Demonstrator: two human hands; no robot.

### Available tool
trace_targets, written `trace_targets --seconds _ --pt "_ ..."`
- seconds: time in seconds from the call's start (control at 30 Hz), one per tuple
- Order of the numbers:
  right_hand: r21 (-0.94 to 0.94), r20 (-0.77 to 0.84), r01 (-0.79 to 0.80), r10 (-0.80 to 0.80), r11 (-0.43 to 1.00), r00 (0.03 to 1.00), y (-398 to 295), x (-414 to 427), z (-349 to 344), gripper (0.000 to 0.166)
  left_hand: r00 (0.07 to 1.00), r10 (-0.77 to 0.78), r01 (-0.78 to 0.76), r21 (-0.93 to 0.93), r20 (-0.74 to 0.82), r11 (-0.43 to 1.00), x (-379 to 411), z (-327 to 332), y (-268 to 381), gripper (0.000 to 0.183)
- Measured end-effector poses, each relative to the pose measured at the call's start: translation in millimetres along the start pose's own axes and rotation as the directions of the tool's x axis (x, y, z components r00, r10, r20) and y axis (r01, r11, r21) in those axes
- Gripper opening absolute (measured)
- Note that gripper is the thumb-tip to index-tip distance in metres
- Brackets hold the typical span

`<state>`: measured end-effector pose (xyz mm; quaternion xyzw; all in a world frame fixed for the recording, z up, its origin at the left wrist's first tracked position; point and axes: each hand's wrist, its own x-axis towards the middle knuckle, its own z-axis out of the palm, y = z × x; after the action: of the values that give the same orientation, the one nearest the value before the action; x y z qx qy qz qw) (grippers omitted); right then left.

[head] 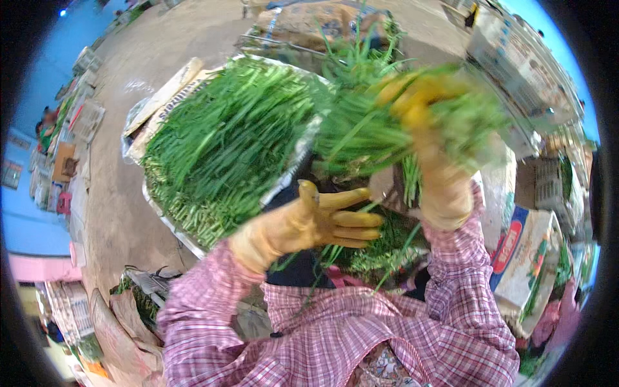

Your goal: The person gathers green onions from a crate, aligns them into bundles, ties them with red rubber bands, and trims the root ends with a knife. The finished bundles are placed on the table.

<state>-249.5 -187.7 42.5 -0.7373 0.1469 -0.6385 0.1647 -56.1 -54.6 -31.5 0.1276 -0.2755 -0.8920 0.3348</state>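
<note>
My right hand (420, 104), in a yellow rubber glove, grips a bunch of long green stalks, perhaps chives (360, 138). Motion blurs both hand and bunch. My left hand (333, 220), gloved alike, is held over my lap, fingers spread and nothing in its grasp. To its left lies a white-edged container (162, 220) heaped with layered green stalks (227, 140), their pale cut ends towards me. Loose leaves and trimmings (387, 246) lie below and beyond the left fingers.
A printed carton flap (167, 104) sticks up at the heap's far left. Behind it stands a crate with a brown sack (309, 24). A printed carton (520, 261) of greens is at my right, with stacked plastic crates (524, 67) beyond. Brown paper sacks (125, 334) lie at lower left.
</note>
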Motion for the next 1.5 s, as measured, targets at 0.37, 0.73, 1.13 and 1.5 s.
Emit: trace_targets --seconds 0.37,0.73,1.13,1.5 --pt "0.313 0.575 0.006 -0.194 0.950 0.795 -84 -144 -53 0.039 0.916 0.080 -0.279 -0.482 -0.393 0.831 66 54 -102 0.063" --pt "-0.102 0.423 -0.345 0.354 0.933 0.834 -117 -92 -158 0.070 0.786 0.435 -0.248 0.421 -0.439 0.872 87 81 -45 0.044" --pt "-0.120 0.082 -0.603 0.613 0.789 0.786 -50 -70 -283 0.049 0.827 0.458 -0.523 0.745 0.326 0.414 312 104 -77 0.086" --pt "-0.079 -0.084 -0.724 0.719 0.685 0.689 -43 -94 -290 0.046 0.846 0.344 -0.477 0.867 0.408 0.144 370 79 -76 0.071"
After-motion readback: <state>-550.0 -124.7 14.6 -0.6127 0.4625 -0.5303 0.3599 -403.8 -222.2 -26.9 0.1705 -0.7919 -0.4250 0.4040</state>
